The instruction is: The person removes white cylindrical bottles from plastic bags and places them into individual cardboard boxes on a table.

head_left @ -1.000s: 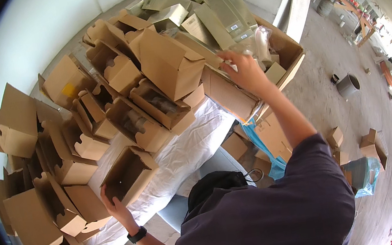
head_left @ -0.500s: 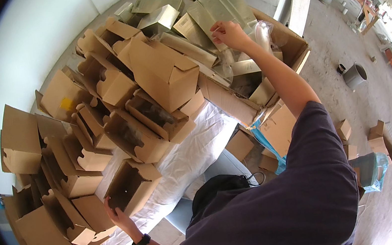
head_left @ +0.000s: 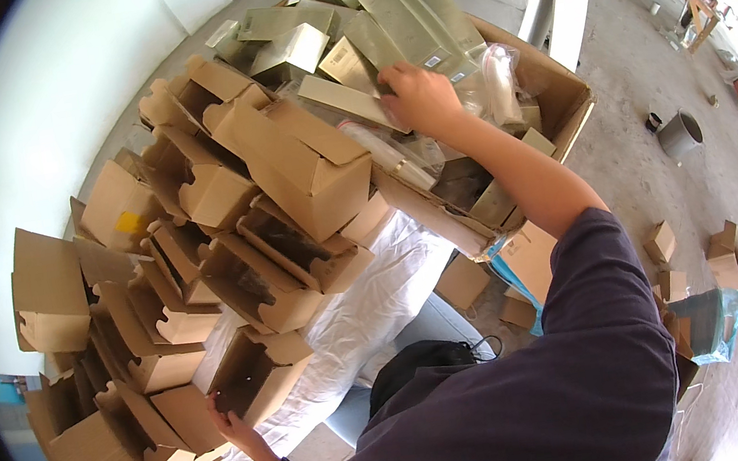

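An open brown cardboard box [head_left: 279, 382] lies on white cloth, its mouth facing up. My left hand [head_left: 234, 426], with a black band at the wrist, holds this box by its near left end. Farther off, my right hand [head_left: 422, 98] reaches over a large carton [head_left: 569, 119] full of gold-coloured boxes. Its fingers are closed at the near end of a long, slim gold box [head_left: 345, 100]; the grip itself is partly hidden by the hand. Beside that box lies a clear-wrapped tube-like piece [head_left: 394, 159] at the carton's left wall.
Several open cardboard boxes [head_left: 247, 271] crowd the left side of the white cloth [head_left: 366, 273]. A clear-wrapped white piece [head_left: 499, 85] lies right of my right hand. On the floor stand a grey bucket [head_left: 679, 135], small cartons [head_left: 660, 242] and a plastic-lined bin [head_left: 710, 324].
My right hand has come down and left onto the slim gold box. That box has shifted, baring the clear-wrapped piece beside it. My left hand stays at its cardboard box; the view has tilted slightly.
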A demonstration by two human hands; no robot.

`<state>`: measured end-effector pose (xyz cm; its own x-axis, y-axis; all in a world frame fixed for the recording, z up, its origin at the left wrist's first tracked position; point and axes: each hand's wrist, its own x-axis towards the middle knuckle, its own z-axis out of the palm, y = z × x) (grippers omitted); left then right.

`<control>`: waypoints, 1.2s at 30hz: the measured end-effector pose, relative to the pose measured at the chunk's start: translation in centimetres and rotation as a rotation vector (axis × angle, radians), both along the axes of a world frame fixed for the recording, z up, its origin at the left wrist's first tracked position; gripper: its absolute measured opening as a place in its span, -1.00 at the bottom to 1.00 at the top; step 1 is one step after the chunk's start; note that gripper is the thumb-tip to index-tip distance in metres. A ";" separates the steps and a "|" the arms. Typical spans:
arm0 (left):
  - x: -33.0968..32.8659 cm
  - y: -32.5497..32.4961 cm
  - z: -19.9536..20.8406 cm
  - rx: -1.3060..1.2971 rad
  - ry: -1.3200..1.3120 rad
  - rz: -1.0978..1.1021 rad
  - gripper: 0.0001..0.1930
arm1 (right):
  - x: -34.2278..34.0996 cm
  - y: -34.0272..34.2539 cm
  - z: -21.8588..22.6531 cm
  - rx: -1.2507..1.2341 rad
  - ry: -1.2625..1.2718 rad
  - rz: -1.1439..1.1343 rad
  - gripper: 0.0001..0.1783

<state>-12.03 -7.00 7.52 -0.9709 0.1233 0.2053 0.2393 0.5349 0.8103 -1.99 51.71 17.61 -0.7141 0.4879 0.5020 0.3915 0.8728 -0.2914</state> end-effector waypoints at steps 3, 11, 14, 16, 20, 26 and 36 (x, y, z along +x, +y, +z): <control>0.2 -0.1 -0.2 0.049 -0.002 -0.014 -0.48 | 0.4 -0.2 0.8 -0.269 -0.141 0.125 -0.67; 0.6 0.2 -0.1 0.113 -0.032 -0.006 -0.47 | 0.9 -1.4 -2.4 -0.274 -0.610 0.295 -0.41; 0.7 0.1 -0.3 0.113 -0.006 -0.009 -0.47 | 0.2 -0.9 -2.8 -0.358 -0.610 0.308 -0.40; 0.6 -0.2 -0.6 0.114 0.009 -0.013 -0.48 | 0.2 -0.5 -2.5 -0.382 -0.594 0.309 -0.44; 0.2 -0.1 -0.7 0.121 0.008 -0.007 -0.49 | 0.9 0.8 -0.6 -0.880 -0.606 0.309 -0.50; 0.9 0.1 -0.8 0.090 0.070 -0.003 -0.48 | 2.8 2.8 0.7 -1.605 -0.087 0.517 -0.50; 1.7 0.6 0.0 0.087 0.044 -0.003 -0.48 | 3.3 2.8 2.2 -1.504 0.242 0.593 -0.40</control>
